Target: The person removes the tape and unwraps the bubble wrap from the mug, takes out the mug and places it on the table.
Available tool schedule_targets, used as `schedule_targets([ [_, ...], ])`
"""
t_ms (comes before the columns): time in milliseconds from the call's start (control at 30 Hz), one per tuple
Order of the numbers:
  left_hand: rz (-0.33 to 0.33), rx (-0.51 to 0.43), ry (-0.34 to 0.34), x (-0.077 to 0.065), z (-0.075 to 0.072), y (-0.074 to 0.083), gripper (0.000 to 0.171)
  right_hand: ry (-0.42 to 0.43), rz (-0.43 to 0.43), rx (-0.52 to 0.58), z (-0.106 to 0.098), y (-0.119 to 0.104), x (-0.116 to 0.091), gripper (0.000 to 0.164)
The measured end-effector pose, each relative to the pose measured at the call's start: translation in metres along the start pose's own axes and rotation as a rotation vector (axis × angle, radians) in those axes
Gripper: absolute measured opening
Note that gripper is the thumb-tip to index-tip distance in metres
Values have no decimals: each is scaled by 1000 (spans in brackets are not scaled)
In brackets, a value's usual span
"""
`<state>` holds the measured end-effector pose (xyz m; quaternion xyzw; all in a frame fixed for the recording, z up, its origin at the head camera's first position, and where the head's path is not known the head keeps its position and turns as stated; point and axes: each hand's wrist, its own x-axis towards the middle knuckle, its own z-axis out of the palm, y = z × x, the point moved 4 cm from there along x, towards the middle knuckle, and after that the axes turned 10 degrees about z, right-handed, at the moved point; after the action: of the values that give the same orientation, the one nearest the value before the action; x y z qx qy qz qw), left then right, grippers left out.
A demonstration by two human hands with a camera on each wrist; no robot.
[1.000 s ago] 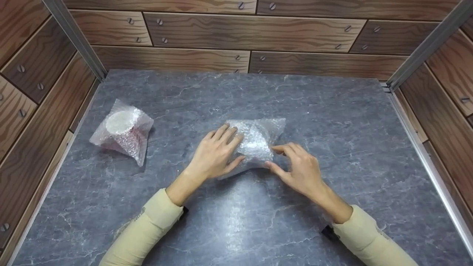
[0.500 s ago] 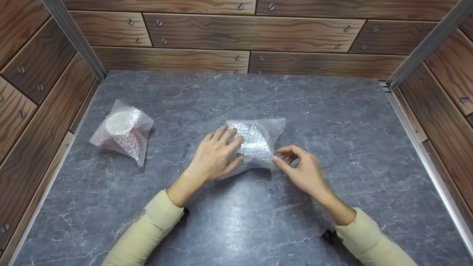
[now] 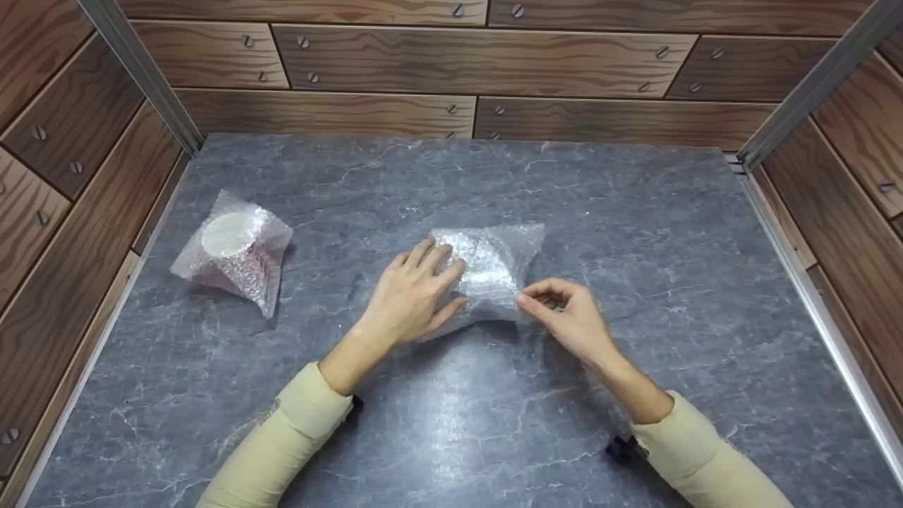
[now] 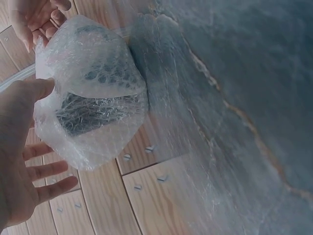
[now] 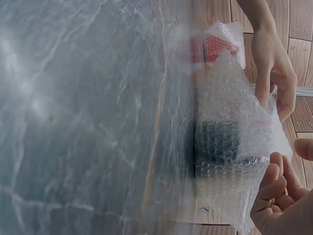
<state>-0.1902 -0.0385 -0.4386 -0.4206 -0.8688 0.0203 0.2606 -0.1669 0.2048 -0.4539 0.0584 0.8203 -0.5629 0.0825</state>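
A bubble-wrapped package (image 3: 487, 271) lies mid-table, with a dark band showing through the wrap in both wrist views. My left hand (image 3: 409, 293) rests on its left side, fingers spread and fairly straight; the left wrist view shows the left thumb (image 4: 41, 90) against the wrap. At the near right corner my right hand (image 3: 575, 317) pinches the wrap's edge between thumb and index finger. The other right fingers (image 5: 269, 196) are curled in, as the right wrist view shows. What the package holds is blurred by the bubble wrap.
Another bubble-wrapped package (image 3: 236, 247), with a round pale top and red showing through, sits at the left of the grey marbled table (image 3: 635, 212). Wood-patterned panels (image 3: 487, 60) and metal rails (image 3: 811, 85) enclose the table at the back and sides.
My right hand has slid slightly toward me along the package's right edge, and its thumb and index finger have drawn together. The left hand and both packages stay in place.
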Motion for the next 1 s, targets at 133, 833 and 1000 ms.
schedule_targets([
  [133,3,5,-3,0,-1,0,53,-1,5,0,2,-3,0,18],
  [833,-4,-20,-18,2,0,0,51,7,-29,10,13,-17,3,17],
  [1000,-9,-42,-29,3,0,-1,49,-12,-8,-18,14,-20,4,21],
])
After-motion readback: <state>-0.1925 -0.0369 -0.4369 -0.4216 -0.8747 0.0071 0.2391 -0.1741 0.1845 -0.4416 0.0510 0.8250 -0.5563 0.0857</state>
